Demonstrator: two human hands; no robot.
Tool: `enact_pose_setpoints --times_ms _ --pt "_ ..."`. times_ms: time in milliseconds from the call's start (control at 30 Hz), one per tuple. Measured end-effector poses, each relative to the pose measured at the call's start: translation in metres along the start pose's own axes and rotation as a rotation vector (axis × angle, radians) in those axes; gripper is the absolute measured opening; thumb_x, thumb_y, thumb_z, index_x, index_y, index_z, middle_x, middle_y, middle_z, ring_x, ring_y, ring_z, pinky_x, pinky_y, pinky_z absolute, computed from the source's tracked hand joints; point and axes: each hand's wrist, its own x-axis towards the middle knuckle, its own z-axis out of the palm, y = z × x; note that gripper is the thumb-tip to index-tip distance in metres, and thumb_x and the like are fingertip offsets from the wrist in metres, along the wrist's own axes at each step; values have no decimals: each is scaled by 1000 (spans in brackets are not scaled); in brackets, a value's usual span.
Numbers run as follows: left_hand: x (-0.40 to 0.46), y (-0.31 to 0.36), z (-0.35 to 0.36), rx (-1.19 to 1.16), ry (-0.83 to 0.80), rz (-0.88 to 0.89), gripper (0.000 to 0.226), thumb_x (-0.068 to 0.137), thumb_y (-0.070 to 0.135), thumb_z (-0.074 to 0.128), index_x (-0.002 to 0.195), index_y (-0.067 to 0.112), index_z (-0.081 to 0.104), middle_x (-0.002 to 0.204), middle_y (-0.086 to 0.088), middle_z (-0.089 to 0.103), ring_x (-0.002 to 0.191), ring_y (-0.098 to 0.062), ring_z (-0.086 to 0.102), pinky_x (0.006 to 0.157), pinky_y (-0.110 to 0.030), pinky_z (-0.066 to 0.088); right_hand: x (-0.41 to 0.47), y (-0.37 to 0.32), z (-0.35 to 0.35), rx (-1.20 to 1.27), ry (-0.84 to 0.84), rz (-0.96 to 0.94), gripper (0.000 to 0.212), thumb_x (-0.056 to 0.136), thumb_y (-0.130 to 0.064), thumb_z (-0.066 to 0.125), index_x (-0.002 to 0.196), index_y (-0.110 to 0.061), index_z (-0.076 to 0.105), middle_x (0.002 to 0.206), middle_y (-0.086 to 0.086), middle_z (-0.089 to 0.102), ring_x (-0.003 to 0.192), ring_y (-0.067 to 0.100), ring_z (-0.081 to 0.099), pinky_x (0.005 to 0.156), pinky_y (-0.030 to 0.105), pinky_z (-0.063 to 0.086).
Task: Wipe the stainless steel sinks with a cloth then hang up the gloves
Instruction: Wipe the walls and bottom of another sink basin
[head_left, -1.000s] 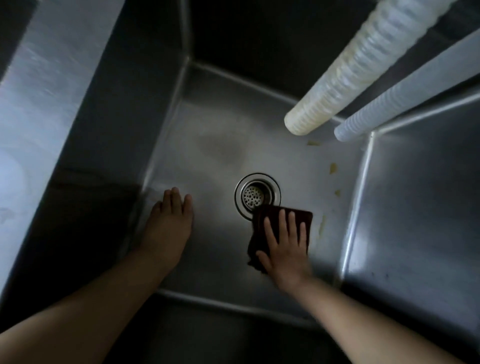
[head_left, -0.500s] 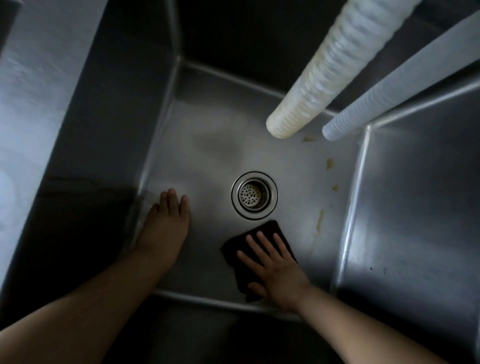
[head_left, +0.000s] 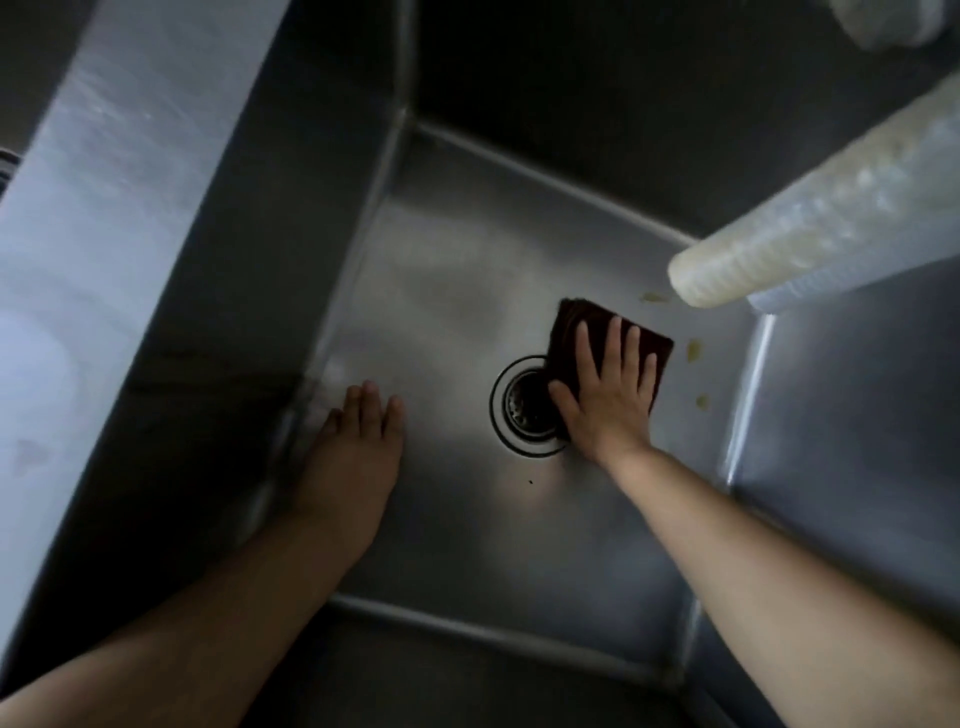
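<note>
Since half a second ago, cloth (head_left: 613, 332) shifts past drain (head_left: 524, 410). Right hand (head_left: 608, 389) presses it flat-fingered; left hand (head_left: 358, 447) rests open. Soft, light cloth: hold from above.

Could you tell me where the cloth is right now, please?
In the head view, the dark cloth lies flat on the sink floor under the right hand, just beyond the drain.

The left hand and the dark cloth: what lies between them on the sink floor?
In the head view, bare steel, then the round drain, lie between the left hand and the cloth.
</note>
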Motion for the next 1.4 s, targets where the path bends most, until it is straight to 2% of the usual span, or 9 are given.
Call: enact_pose_setpoints --times_ms 300,400,500,700,767,867,1000,1167,1400 --pt "4 1 6 -25 10 -11 74 97 12 39 145 -4 -15 151 -34 -11 142 -46 -3 116 -48 11 87 -140 -31 32 70 -398 67 94 -58 24 151 -32 -1 159 9 -10 144 30 -16 110 47 -16" --pt "7 4 7 -40 32 -24 57 99 3 20 144 -5 -14 151 -34 -11 141 -47 -2 115 -50 12 119 -147 -43 -26 95 -503 65 95 -57 25 150 -33 -1 160 5 -7 145 27 -14 111 44 -16" --pt "8 7 7 -61 38 -39 53 99 1 15 145 -6 -12 150 -35 -10 141 -48 -1 115 -51 11 145 -128 -52 -69 149 -523 63 95 -55 28 151 -34 4 160 2 2 146 25 -6 114 43 -9" --pt "7 8 8 -71 57 -50 51 96 -3 5 145 -6 -8 150 -36 -8 141 -48 1 114 -51 13 146 -72 -52 -49 149 -423 63 94 -51 31 151 -33 10 160 3 3 146 26 -3 116 46 -4" --pt "5 8 7 -61 55 -49 64 82 -3 -13 145 -6 -6 151 -36 -6 141 -48 2 114 -50 14 135 -41 -50 10 151 -341 64 92 -56 28 150 -34 13 160 1 9 146 24 2 117 44 -2" --pt "4 7 6 -29 60 -47 74 73 -2 -17 146 -5 -6 151 -35 -5 141 -47 4 114 -48 15 121 6 -48 -15 123 -228 70 88 -57 29 151 -29 14 159 4 8 146 25 0 116 42 -5" --pt "2 7 5 -12 66 -43 56 94 0 12 146 -4 -9 151 -35 -7 141 -47 3 115 -48 14 101 63 -42 8 95 -84 67 95 -45 39 151 -30 6 160 5 -4 145 25 -10 117 43 -7" --pt "0 7 1 51 31 -35 70 98 13 38 146 -3 -10 151 -35 -7 142 -46 3 115 -46 15 76 95 -32 52 61 145 65 96 -46 35 151 -29 5 160 4 -8 145 21 -14 115 40 -12" --pt "-1 6 1 81 23 -20 75 96 14 44 145 -4 -9 150 -37 -6 142 -46 5 114 -47 17 27 102 -15 87 47 299 69 95 -48 38 151 -30 2 160 5 -6 146 23 -10 115 39 -11"
